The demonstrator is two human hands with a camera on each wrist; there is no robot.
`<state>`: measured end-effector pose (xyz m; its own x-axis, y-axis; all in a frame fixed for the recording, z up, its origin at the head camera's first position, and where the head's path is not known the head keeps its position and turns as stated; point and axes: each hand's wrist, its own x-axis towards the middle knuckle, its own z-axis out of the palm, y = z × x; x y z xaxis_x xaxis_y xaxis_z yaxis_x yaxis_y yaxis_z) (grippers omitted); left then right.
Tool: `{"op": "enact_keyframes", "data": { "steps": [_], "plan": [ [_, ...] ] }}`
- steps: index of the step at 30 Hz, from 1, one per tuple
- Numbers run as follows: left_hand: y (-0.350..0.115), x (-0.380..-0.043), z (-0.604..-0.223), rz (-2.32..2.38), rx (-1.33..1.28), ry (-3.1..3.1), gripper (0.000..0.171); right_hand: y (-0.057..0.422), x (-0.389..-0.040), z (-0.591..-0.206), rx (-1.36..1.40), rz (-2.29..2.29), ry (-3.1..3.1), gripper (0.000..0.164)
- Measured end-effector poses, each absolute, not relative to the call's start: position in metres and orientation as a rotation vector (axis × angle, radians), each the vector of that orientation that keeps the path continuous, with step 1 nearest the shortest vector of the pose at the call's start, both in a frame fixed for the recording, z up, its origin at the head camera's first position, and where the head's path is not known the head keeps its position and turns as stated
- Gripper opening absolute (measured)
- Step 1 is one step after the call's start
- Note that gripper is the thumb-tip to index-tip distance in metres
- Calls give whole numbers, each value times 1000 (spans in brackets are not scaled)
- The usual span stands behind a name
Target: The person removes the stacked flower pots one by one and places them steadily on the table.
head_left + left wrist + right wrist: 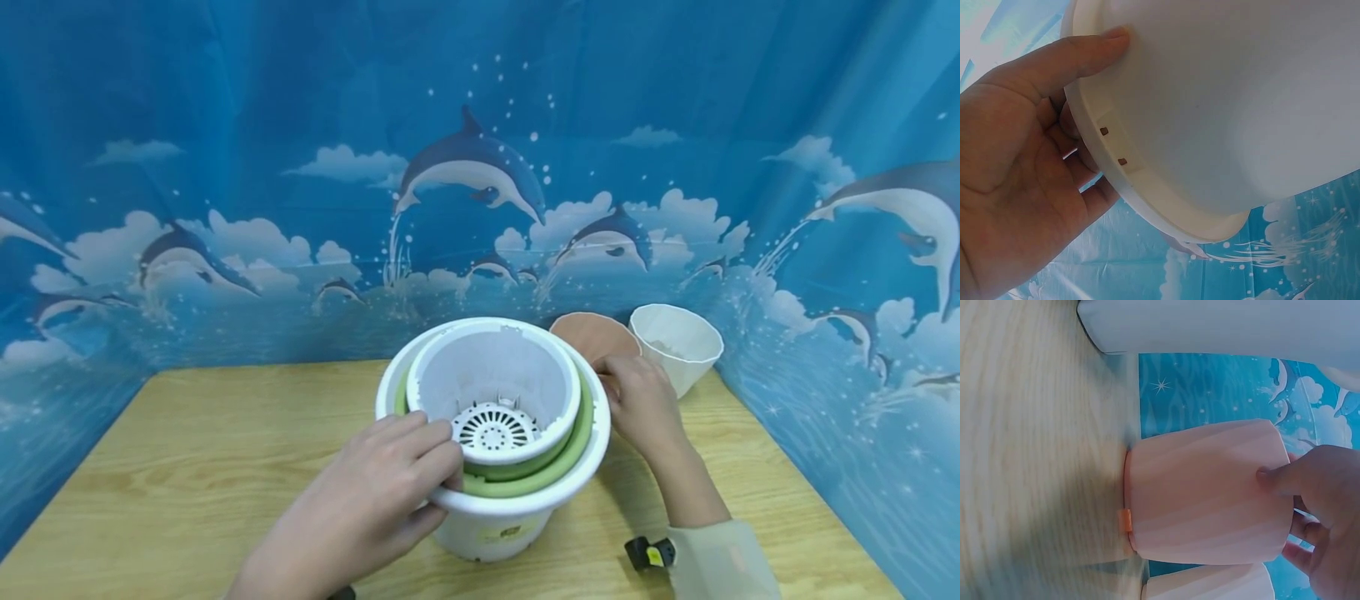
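A large white flowerpot (480, 529) stands in front, with a green flowerpot (517, 485) and a smaller white flowerpot (480, 367) nested inside it. Slots pierce the innermost floor. My left hand (367, 492) grips the large pot's near-left rim, fingers over the edge, thumb (1100, 53) against the outer wall beneath. Behind and to the right, my right hand (648, 404) pinches the rim of a terracotta-pink flowerpot (1210, 494), thumb on its outside. That pot is upright with its base at the tabletop; an orange tab (1124, 520) sticks out at the bottom.
A faceted white flowerpot (678, 337) stands beside the pink one at the back right. The wooden table (225, 467) backs onto a blue dolphin-print curtain (300, 167), which also hangs along both sides. Near the right sleeve is a small black device (648, 552).
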<state>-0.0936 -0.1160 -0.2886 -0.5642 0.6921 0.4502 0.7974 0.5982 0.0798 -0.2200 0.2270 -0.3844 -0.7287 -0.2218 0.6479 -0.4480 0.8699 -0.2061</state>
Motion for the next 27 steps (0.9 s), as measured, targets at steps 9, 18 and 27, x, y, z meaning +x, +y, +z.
{"op": "enact_keyframes", "data": {
  "steps": [9, 18, 27],
  "plan": [
    [-116, -94, -288, -390, -1199, -2466, 31, 223, -214, -374, 429, 544, -2506, 24],
    [-115, -94, -288, -386, -1203, -2448, 31, 210, -197, -346, 492, 681, -2239, 21],
    [-115, -95, -289, -392, -1202, -2467, 31, 189, -173, -320, 796, 1012, -2026, 21]
  ]
}}
